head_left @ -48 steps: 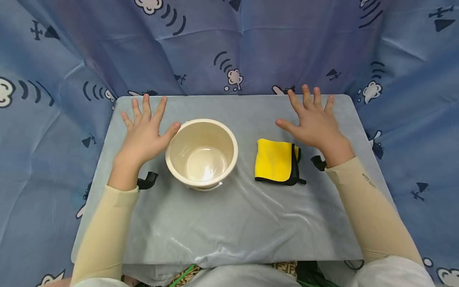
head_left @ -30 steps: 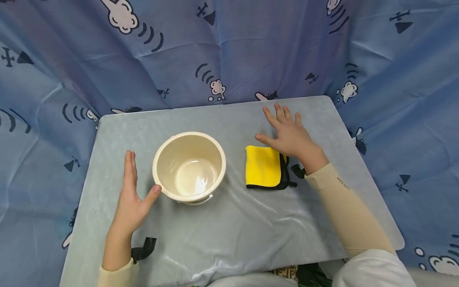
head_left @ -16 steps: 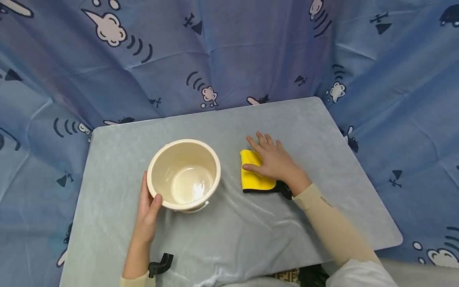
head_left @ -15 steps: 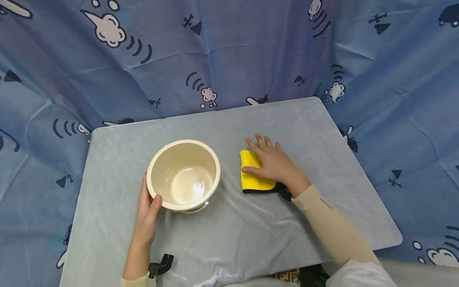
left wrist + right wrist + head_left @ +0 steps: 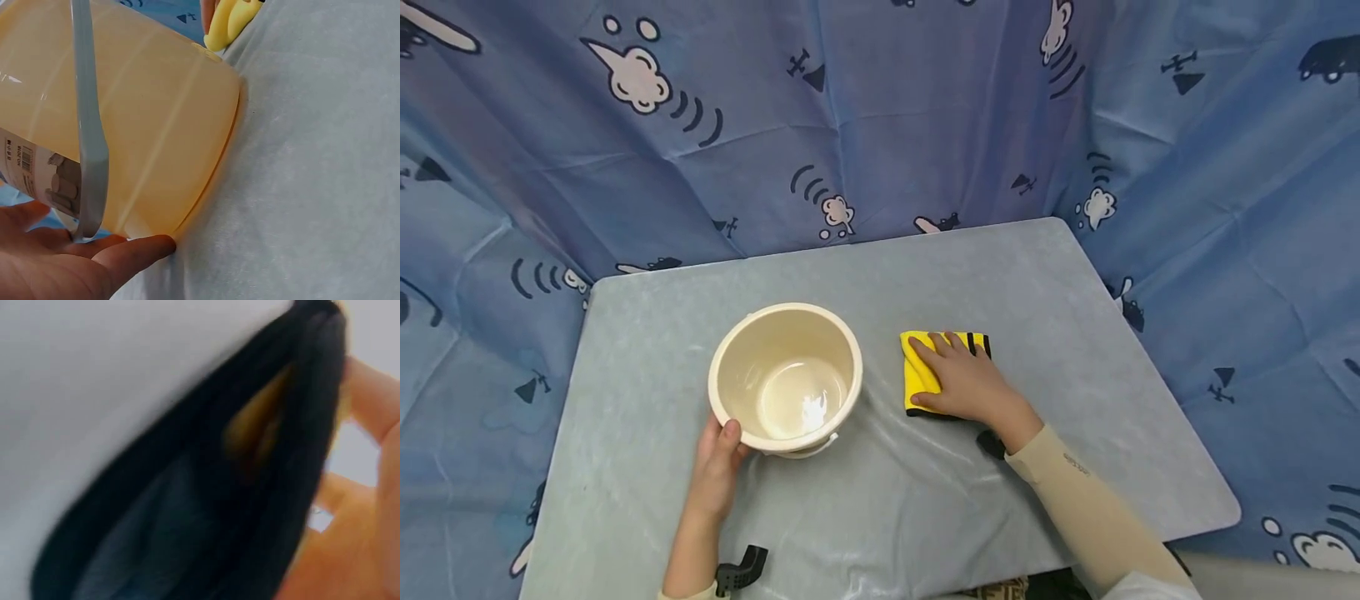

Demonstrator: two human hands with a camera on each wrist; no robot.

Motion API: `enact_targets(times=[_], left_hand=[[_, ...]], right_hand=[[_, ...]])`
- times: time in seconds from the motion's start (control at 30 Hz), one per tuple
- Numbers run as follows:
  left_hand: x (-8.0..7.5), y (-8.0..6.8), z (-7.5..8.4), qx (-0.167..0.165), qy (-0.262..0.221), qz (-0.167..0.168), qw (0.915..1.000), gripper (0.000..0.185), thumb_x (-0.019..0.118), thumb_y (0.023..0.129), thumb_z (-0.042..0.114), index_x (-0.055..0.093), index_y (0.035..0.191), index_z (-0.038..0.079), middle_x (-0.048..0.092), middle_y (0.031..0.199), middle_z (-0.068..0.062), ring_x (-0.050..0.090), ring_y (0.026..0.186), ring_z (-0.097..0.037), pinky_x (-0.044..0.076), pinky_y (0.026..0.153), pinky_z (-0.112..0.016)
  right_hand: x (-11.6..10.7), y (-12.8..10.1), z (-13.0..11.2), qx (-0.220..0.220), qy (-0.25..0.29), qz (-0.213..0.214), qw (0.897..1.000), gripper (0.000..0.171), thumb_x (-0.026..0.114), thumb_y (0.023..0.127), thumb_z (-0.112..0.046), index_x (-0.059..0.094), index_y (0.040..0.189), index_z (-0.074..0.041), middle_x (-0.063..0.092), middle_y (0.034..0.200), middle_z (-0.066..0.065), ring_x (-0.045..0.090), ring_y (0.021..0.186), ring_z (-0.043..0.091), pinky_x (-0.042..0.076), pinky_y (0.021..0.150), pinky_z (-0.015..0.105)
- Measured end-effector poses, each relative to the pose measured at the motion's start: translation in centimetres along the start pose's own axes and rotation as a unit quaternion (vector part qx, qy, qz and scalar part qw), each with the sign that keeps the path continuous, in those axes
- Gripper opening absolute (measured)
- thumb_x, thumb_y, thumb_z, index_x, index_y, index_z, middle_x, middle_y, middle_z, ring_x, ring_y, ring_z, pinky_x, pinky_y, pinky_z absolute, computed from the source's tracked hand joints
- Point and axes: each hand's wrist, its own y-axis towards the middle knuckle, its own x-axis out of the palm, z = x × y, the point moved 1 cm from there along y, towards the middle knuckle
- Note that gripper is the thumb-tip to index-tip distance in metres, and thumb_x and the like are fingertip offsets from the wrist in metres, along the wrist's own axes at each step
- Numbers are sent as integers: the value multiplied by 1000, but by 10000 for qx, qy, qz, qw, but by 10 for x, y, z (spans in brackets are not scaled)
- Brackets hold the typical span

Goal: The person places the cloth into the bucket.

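The yellow cloth (image 5: 919, 367), edged in black, lies folded on the table (image 5: 1060, 433), right of the middle and well clear of every edge. The right hand (image 5: 961, 383) lies on top of it, fingers reaching toward the far edge and the thumb at the cloth's near left corner; the right wrist view shows the black edge (image 5: 206, 487) lifted off the table with fingers (image 5: 369, 400) curled round it, so the hand grips the cloth.

Just left of the cloth, apart from it, stands a cream bucket (image 5: 786, 379), upright and open at the top, a little left of the table's middle. The left hand (image 5: 718, 467) holds it at the near left side: the thumb sits over the rim, and the left wrist view shows the palm and fingers (image 5: 134, 250) against the lower wall (image 5: 150, 137) beside the grey handle (image 5: 90, 125), which hangs down.

The table wears a grey cover. Blue cloth (image 5: 925, 108) printed with clouds and small planes hangs behind and to both sides.
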Motion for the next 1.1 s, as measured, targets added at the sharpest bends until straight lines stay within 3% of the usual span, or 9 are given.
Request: enact_targets(times=[0.17, 0.33, 0.5, 0.83, 1.1], left_hand=[[-2, -3, -2, -5, -19, 23, 10000, 71, 51, 115, 36, 31, 161, -15, 64, 136, -13, 71, 110, -19, 58, 93, -27], [1, -5, -6, -185, -296, 62, 9994, 74, 53, 114, 40, 31, 164, -10, 59, 144, -12, 65, 120, -21, 55, 99, -31], [4, -6, -9, -246, -420, 110, 9988, 78, 56, 113, 43, 30, 166, -7, 58, 148, -12, 62, 125, -22, 53, 101, -32], [4, -10, -13, -360, -445, 266, 9980, 79, 56, 113, 45, 28, 170, -2, 48, 157, -18, 58, 133, -22, 51, 104, -30], [0, -1, -9, -321, -411, 141, 9985, 82, 58, 111, 50, 28, 172, 4, 38, 163, -24, 52, 140, -28, 50, 106, -34]], right_hand=[[0, -9, -13, -100, 67, 76, 9999, 66, 75, 104, -30, 52, 165, -20, 45, 165, 26, 41, 151, 50, 46, 106, 74], [0, -13, -17, -454, -46, 597, 9972, 41, 76, 99, -3, 73, 138, -14, 64, 139, 20, 59, 126, 45, 55, 99, 59], [-1, -12, -15, -725, -58, 898, 9933, 29, 79, 97, 4, 79, 123, -9, 70, 122, 14, 65, 108, 40, 56, 96, 51], [-6, -9, 3, -817, 559, 1138, 9886, 30, 71, 89, 17, 85, 106, -3, 78, 107, 11, 72, 106, 36, 57, 99, 52], [-54, -14, 19, -731, 687, 1617, 9817, 25, 76, 90, 14, 86, 108, -1, 78, 122, 19, 68, 116, 41, 58, 99, 55]])
